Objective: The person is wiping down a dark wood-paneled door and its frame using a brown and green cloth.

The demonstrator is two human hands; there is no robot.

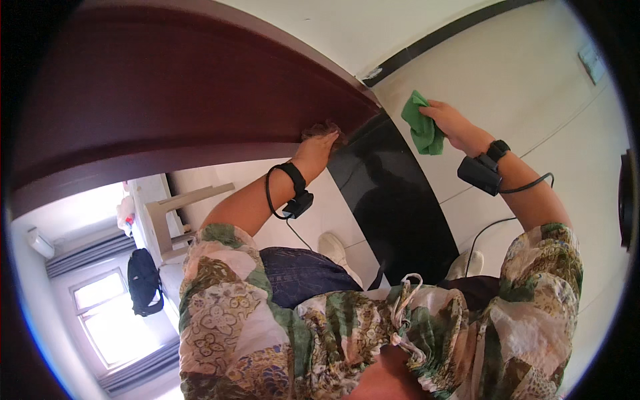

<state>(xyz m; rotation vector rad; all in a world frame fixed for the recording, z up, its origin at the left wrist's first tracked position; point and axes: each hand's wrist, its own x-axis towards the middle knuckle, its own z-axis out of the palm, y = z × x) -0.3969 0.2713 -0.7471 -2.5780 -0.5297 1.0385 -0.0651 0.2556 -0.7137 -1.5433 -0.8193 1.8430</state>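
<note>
My left hand (314,156) is pressed against the lower part of a dark red wooden door or door-frame panel (165,80). Around its fingertips is a crumpled, brownish patch (320,130); whether this is a thin cloth or a reflection in the glossy wood, I cannot tell. Most of the left fingers are hidden from view. My right hand (452,122) holds a folded green cloth (422,125) between thumb and fingers. That cloth hangs above the pale tiled floor, apart from the panel. Each wrist wears a black strap with a small cabled device.
A black polished stone threshold (395,200) runs across the floor between my shoes. Black skirting (430,55) borders the white wall (320,25). Behind, on the left, are a beige wooden chair or stool (159,220), a black backpack (143,282) and a bright window (112,320).
</note>
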